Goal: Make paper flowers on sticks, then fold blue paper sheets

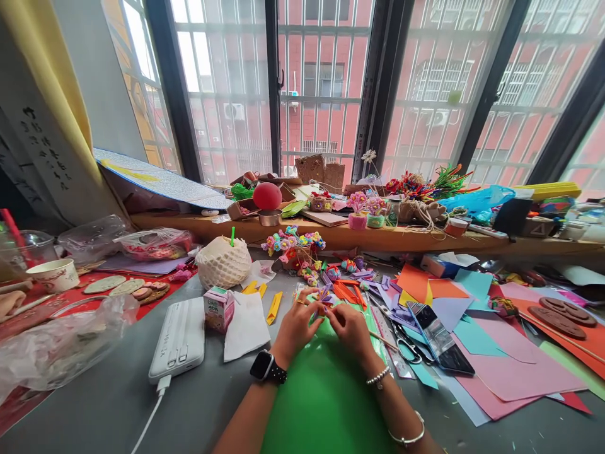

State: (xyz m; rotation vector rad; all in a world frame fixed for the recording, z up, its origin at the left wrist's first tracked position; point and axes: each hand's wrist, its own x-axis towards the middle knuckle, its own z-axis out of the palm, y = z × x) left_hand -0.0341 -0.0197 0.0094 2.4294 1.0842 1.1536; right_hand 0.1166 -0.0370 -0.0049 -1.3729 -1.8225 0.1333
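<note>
Pinching a small purple petalled paper-like piece (pixel 324 294) between the closely drawn fingertips of the left hand (pixel 299 320) and the right hand (pixel 350 328), just beyond both thumbs, slightly nearer the left, with a long axis too hidden to tell.

Lettering on the power bank (pixel 180 337), pink carton (pixel 218 309) and grey panel (pixel 43 148) is illegible.

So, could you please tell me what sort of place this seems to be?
It looks like a craft corner, perhaps in a classroom or studio: the gray table holds coloured paper and a bunch of small flowers, with bundled bright stems on the windowsill behind.
</note>
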